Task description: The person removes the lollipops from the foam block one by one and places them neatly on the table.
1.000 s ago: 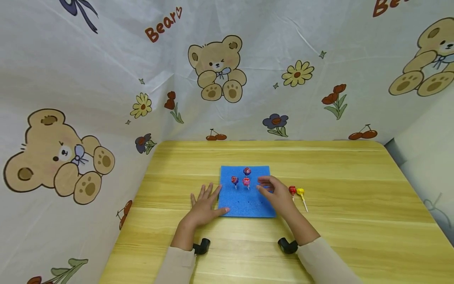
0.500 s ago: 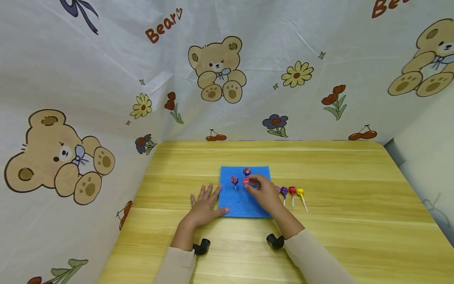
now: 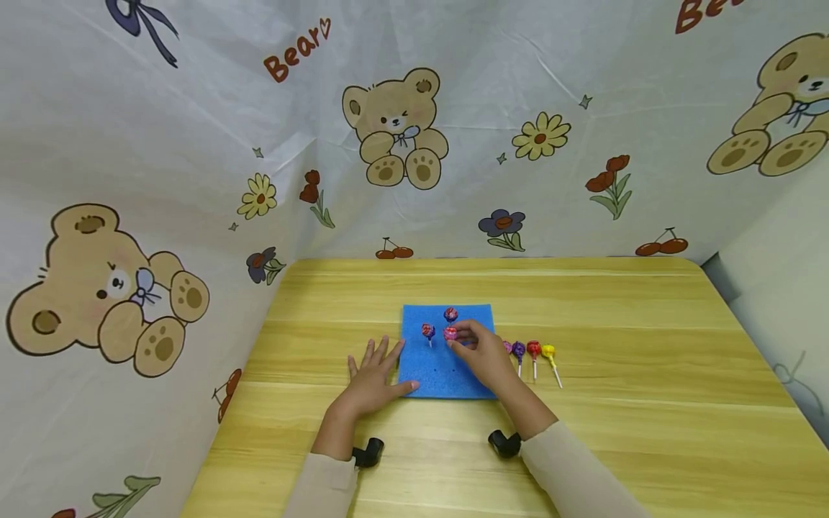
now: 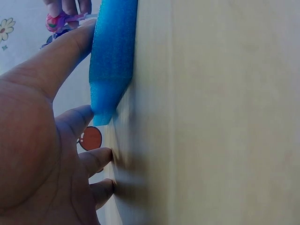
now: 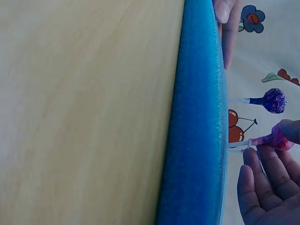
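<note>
A blue foam block (image 3: 427, 374) lies on the table. Three wrapped lollipops stand in it: a dark one (image 3: 450, 314) at the back, another dark one (image 3: 428, 330) on the left, and a pink lollipop (image 3: 450, 334). My right hand (image 3: 482, 356) pinches the pink lollipop's head between thumb and fingers; in the right wrist view its white stick (image 5: 239, 144) meets the foam's surface. My left hand (image 3: 372, 381) rests with spread fingers at the foam's left edge, the thumb on top of it. The left wrist view shows its other fingertips (image 4: 105, 187) touching the table.
On the wooden table (image 3: 615, 432), right of the foam, lie several lollipops in a row: a pink one (image 3: 508, 347) partly hidden by my right hand, a purple one (image 3: 519, 350), a red one (image 3: 534, 350) and a yellow one (image 3: 549, 352). Small holes show in the foam's front part.
My right hand has moved left from the foam's right side and taken hold of the standing pink lollipop, uncovering lollipops on the table. The left hand has stayed put.
</note>
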Demonstrator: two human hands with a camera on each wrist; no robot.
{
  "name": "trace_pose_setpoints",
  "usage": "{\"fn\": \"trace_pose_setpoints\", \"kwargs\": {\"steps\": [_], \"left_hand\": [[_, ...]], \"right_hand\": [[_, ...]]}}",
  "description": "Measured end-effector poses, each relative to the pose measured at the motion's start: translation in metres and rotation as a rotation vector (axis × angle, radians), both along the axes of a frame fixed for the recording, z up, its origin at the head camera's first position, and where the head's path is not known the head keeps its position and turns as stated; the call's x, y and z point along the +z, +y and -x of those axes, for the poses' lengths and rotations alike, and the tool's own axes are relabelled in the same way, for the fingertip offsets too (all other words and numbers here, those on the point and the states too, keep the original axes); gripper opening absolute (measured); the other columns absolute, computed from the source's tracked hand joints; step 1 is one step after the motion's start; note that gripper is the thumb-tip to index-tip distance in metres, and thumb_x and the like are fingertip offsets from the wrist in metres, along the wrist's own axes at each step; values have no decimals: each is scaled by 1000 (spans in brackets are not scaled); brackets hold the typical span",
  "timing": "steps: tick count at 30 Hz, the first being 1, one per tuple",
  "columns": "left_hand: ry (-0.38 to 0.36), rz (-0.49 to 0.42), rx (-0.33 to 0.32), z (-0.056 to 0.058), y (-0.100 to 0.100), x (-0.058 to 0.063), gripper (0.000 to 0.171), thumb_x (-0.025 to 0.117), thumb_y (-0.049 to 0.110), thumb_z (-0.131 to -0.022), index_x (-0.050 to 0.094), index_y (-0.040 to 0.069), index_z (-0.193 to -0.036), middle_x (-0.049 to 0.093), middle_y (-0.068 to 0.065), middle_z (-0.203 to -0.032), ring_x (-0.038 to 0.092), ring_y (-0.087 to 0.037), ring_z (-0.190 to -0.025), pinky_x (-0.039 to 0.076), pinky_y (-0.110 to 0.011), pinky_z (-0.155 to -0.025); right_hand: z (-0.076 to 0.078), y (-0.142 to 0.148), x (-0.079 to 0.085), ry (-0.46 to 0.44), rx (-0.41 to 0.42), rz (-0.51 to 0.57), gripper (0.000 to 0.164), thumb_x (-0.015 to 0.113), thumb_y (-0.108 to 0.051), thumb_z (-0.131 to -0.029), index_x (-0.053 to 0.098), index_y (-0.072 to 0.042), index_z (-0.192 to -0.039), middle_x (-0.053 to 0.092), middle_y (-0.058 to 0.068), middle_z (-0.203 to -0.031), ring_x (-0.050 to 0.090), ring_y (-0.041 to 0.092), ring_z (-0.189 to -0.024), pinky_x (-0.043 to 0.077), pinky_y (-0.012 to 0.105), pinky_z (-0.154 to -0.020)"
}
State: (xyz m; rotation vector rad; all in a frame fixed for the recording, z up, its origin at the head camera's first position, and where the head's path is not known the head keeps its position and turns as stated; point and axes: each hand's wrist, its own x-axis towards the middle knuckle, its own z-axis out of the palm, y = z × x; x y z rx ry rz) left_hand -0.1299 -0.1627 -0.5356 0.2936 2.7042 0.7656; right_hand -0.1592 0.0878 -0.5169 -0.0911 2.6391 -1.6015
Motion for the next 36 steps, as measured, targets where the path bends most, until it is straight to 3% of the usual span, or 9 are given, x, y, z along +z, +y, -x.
{"fn": "trace_pose_setpoints", "kwargs": {"steps": [8, 21, 36], "left_hand": [[12, 0, -1, -2, 1, 1, 91, 63, 65, -90, 20, 32, -163, 7, -11, -172, -6, -39, -158, -13, -76, -115], [19, -10, -2, -2, 1, 2, 91, 65, 63, -90, 21, 30, -163, 9, -12, -172, -5, -40, -158, -12, -77, -114], [15, -14, -3, -2, 1, 3, 92, 64, 65, -90, 20, 32, -163, 8, -10, -172, -7, -39, -158, -13, -76, -115]], "right_hand": [[-2, 2, 3, -3, -5, 14, 27, 73, -21, -94, 67, -12, -119, 73, 6, -112, 68, 20, -107, 55, 38, -92], [-3, 8, 14, -19, -5, 27, 32, 72, -23, -95, 64, -11, -124, 71, 8, -118, 66, 23, -114, 54, 43, -99], [-5, 19, 21, -6, -14, 85, 33, 72, -24, -95, 62, -11, -124, 70, 9, -117, 65, 22, -111, 53, 39, -98]]}}
